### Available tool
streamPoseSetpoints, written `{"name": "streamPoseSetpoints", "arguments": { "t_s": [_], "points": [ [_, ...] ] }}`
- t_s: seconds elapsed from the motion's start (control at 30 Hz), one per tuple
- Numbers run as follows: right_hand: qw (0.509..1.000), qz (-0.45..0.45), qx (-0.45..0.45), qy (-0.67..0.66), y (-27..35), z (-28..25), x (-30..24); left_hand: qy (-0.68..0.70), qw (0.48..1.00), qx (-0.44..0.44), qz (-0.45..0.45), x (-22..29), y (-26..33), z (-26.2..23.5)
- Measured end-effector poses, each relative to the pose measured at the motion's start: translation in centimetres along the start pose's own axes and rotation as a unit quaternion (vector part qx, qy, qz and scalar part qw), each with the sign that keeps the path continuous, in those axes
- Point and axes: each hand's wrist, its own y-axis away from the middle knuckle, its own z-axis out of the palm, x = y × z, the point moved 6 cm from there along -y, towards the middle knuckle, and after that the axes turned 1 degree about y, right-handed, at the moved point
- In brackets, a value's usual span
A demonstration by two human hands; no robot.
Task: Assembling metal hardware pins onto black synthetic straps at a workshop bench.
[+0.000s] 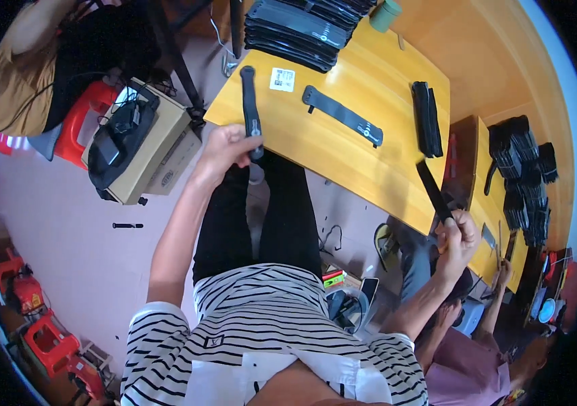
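My left hand (224,150) is closed on a dark grey strap (249,95) with rounded ends, gripped near its lower end at the table's front edge. The strap stands out past my thumb over the table's left corner. At the right, my right hand (461,237) pinches a plain black strip (432,186) by its lower end, its far end pointing up-left over the table's right corner. Between the hands, a flat dark grey band (344,116) with a small printed mark and short tabs lies on the yellow table (315,152). Neither hand touches it.
A tall stack of dark bands (295,37), a white label (282,79) and a green cup (386,15) stand toward the back. A black bundle of strips (427,120) lies at the right. A cardboard box (166,135) is left; a co-worker (468,369) sits right.
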Motion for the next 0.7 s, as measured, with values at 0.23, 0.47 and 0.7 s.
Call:
{"name": "streamPoseSetpoints", "arguments": {
  "t_s": [0.23,0.47,0.7],
  "points": [
    [0.998,0.023,0.052,0.002,0.1,-0.6,2.3,-0.119,0.982,0.141,-0.045,-3.2,-2.6,-1.5],
    [0.993,0.012,0.108,0.045,0.7,-0.8,2.6,-0.255,0.936,0.243,0.019,-1.0,1.3,-2.2],
    [0.898,-0.325,-0.163,0.248,2.9,9.1,-1.9,0.016,0.975,-0.207,-0.075,-0.7,5.3,13.1]
  ]
}}
